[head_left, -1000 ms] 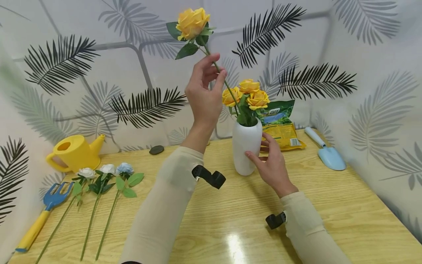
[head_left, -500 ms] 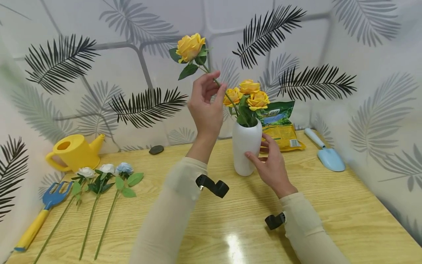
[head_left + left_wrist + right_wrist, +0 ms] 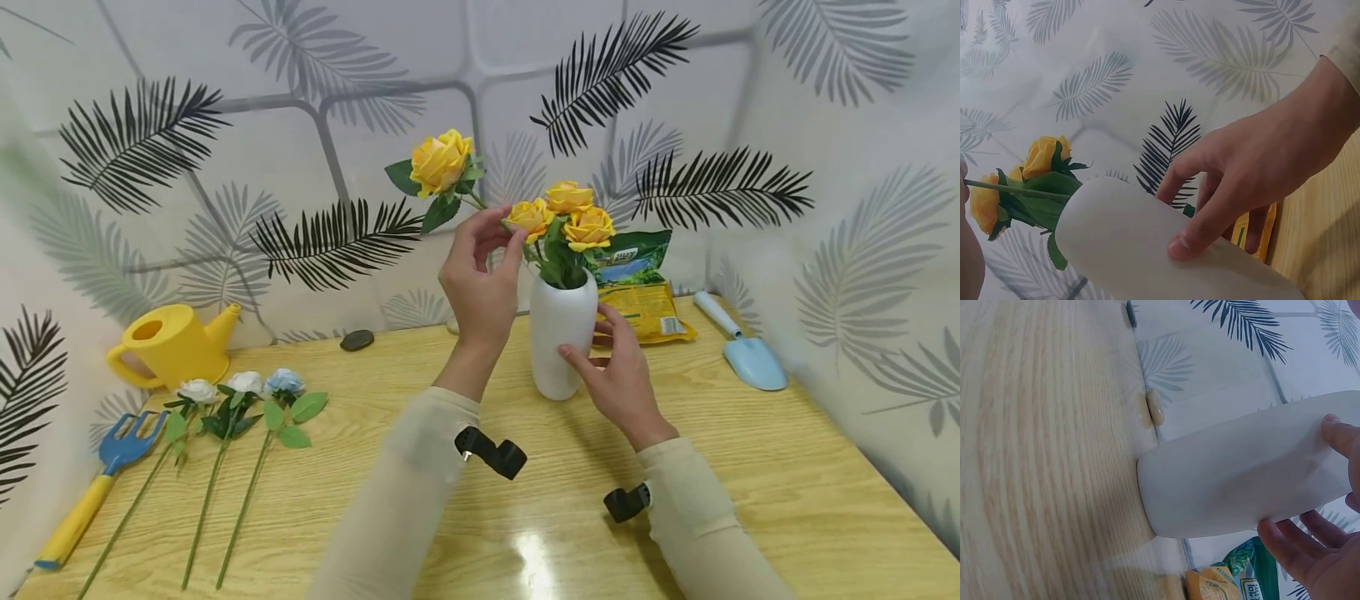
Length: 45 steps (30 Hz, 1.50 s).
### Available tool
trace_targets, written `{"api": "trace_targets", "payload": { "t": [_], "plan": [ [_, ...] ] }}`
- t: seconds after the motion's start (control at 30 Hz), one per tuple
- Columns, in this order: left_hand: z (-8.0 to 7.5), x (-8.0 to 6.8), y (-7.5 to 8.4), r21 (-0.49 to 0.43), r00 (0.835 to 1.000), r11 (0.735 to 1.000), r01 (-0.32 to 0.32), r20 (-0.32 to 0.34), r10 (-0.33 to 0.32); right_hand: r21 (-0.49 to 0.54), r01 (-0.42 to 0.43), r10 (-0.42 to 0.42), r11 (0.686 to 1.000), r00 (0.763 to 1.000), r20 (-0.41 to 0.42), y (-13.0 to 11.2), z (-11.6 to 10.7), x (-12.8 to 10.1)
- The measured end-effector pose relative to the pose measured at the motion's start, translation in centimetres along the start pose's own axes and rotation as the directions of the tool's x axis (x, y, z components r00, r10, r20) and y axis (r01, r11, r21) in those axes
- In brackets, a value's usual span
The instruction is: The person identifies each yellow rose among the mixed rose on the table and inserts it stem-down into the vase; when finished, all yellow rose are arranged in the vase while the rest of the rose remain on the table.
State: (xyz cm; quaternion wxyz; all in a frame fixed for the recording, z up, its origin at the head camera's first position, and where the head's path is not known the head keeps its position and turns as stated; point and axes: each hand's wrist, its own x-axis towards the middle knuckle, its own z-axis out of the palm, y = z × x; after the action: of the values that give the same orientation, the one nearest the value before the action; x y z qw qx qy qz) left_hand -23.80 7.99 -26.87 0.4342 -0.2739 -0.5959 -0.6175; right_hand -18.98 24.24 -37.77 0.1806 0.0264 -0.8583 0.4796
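My left hand (image 3: 497, 237) pinches the green stem of a yellow rose (image 3: 440, 161) just left of the vase's mouth, and the stem slants down into it. The white vase (image 3: 561, 333) stands on the wooden table (image 3: 750, 467) and holds three more yellow roses (image 3: 567, 215). My right hand (image 3: 592, 342) grips the vase's right side, thumb in front and fingers behind. In the left wrist view that right hand (image 3: 1241, 181) lies on the vase (image 3: 1122, 244) beside the stem (image 3: 1016, 190). The right wrist view shows the vase (image 3: 1235, 475) and my fingertips (image 3: 1338, 434).
Three long-stemmed pale roses (image 3: 225, 400) lie at the table's left, beside a blue and yellow hand rake (image 3: 97, 483) and a yellow watering can (image 3: 168, 346). A green and yellow bag (image 3: 637, 283) and a blue trowel (image 3: 742, 350) sit at the back right. A dark pebble (image 3: 356, 339) lies by the wall.
My left hand has come down with the yellow rose, sinking its stem deeper into the vase. The right hand has stayed on the vase.
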Motion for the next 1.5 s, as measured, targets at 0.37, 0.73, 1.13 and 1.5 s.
{"api": "trace_targets", "payload": {
  "t": [0.37, 0.73, 1.13, 1.5],
  "plan": [
    [0.6, -1.5, -0.2, 0.013, 0.999, 0.999, -0.05, 0.006, 0.05, 0.003, -0.008, 0.008, 1.0, 1.0, 0.006, 0.1, 0.0, 0.0],
    [0.7, -2.7, -0.4, 0.025, 0.999, 0.999, -0.036, 0.001, 0.036, 0.003, -0.004, 0.004, 1.0, 1.0, 0.002, 0.0, 0.0, 0.1],
    [1.0, -3.6, -0.9, 0.051, 0.997, 0.996, -0.073, -0.001, 0.073, 0.0, -0.008, 0.008, 1.0, 1.0, 0.005, 0.1, -0.1, 0.1],
    [1.5, -3.9, -1.3, -0.002, 0.999, 1.0, -0.025, -0.045, 0.024, 0.017, -0.007, 0.007, 1.0, 1.0, 0.004, 0.2, 0.0, 0.1]
  ]
}}
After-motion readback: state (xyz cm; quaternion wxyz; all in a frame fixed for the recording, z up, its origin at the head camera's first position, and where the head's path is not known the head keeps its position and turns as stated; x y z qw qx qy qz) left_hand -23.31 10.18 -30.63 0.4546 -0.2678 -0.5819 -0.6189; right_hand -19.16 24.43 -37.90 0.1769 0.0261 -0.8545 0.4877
